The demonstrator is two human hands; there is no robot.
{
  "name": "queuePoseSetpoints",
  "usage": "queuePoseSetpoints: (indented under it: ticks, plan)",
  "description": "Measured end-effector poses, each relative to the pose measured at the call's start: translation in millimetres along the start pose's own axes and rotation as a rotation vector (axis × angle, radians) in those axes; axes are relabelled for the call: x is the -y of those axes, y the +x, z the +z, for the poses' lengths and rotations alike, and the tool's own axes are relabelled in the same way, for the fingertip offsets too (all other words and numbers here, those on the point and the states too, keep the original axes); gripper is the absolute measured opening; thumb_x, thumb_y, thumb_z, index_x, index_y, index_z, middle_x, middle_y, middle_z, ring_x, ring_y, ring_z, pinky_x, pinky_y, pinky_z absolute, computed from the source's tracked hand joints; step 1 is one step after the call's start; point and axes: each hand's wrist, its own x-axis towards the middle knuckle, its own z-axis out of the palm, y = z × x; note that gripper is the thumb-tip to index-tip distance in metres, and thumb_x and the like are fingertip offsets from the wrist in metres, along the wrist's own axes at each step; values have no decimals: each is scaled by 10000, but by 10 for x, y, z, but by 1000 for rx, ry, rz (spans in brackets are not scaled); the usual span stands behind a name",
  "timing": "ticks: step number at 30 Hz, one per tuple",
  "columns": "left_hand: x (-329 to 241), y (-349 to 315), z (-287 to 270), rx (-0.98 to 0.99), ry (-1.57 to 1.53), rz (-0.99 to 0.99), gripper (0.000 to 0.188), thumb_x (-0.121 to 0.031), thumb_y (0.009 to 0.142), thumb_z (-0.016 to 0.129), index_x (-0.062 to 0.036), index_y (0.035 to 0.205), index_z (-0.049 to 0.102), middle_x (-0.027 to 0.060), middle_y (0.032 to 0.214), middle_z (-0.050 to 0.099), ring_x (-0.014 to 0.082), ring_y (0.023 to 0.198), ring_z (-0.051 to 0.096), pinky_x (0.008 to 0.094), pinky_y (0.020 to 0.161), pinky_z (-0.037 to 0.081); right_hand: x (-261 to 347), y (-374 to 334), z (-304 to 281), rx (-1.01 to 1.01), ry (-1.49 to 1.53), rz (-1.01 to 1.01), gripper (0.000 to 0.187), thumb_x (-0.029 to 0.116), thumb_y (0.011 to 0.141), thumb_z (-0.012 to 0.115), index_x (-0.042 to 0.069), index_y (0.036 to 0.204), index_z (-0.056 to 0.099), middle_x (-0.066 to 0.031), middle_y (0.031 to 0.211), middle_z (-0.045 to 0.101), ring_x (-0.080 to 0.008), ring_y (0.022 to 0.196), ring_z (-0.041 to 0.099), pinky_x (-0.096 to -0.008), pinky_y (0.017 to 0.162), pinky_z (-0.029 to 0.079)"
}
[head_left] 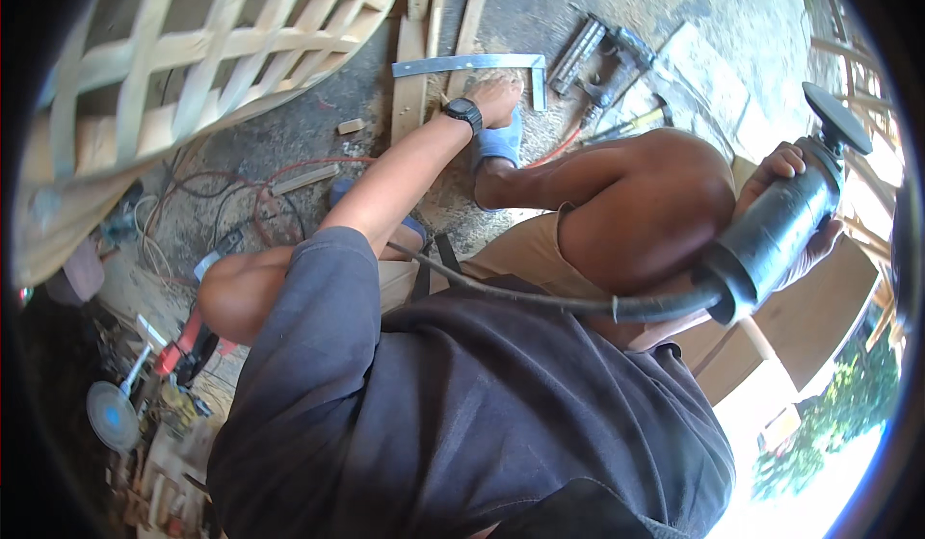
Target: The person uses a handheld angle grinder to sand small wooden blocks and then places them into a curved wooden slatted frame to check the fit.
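The left hand (496,103) is low over the floor beside the sandal (503,140), its fingers turned out of sight, so I cannot tell whether they pinch anything. Just beyond it lies the square (462,63), its long arm running left to right across a slat (409,105), its short arm coming back toward the person, right of the hand; contact is unclear. This hand is much the nearer one. The right hand (771,175), well apart at the right knee, is wrapped around the grinder (771,236), which slants up and outward to its disc (836,118).
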Motion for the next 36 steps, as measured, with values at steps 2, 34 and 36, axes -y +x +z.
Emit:
queuePoseSetpoints:
  ticks: [2,34,36]
  plan:
    - [-218,72,-2,-44,-59,68,371,-118,811,667,-40,1169,604,172,1254,620,345,1209,573,459,1008,482,100,-88,-18,-61,-35,-5,670,92,751,812,-71,1250,396,-214,1128,471,-303,1057,501,-416,939,480]
    - [-554,-203,-218,131,-1416,-120,361,-149,1011,537,3,1338,550,36,1013,615,118,823,542,279,777,463,-232,-506,298,-455,-27,-256,675,516,931,647,-66,1242,500,-224,934,631,-320,775,711,-432,663,647]
    - [-343,-387,-722,53,-1632,-138,294,-165,1025,550,-8,1273,572,8,961,588,91,805,510,242,757,436,-352,-434,256,-453,10,-220,622,517,925,656,-44,1170,549,-199,866,656,-299,724,715,-414,652,639]
